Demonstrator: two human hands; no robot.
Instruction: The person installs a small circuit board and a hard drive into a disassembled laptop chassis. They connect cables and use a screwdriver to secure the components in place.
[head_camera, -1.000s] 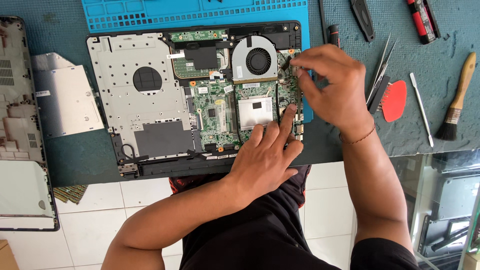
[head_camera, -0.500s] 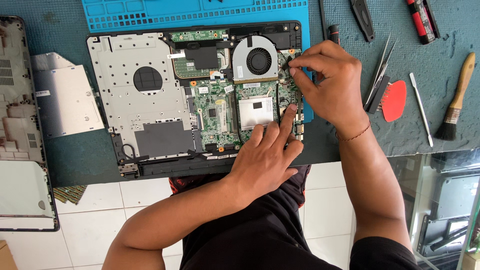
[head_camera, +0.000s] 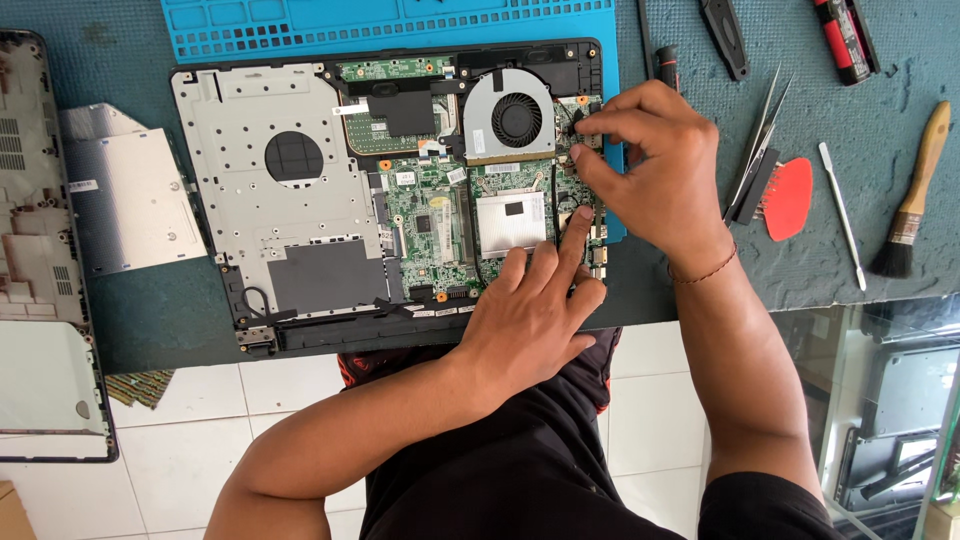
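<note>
I am looking straight down at an opened laptop (head_camera: 300, 200) lying bottom-up on the dark green surface (head_camera: 880, 190), with both of my forearms reaching up from the lower edge of the view. My left hand (head_camera: 530, 310) is lying flat, palm down, on the near right part of the chassis, fingers spread and the index finger stretching up onto the green circuit board (head_camera: 430, 225) just beside the silver heat plate (head_camera: 510, 215); its grip is released and holding nothing, only pressing. My right hand (head_camera: 655, 170) is arching over the right edge of the laptop, wrist bent, with thumb and forefinger pinching together just right of the round cooling fan (head_camera: 512, 115). The grip there is clenching on something small and dark at the board's right edge, possibly a connector or cable end, though I cannot make it out under the fingertips. A thin black wire (head_camera: 553, 190) is running down from that spot between the two hands. To the right of my right hand, apart from it, tweezers (head_camera: 757, 150), a red pick (head_camera: 788, 198), a thin white spudger (head_camera: 843, 215) and a brush (head_camera: 912, 195) are lying on the surface. A blue mat (head_camera: 380, 25) is sitting behind the laptop, and a removed drive (head_camera: 125, 195) is resting to its left.
</note>
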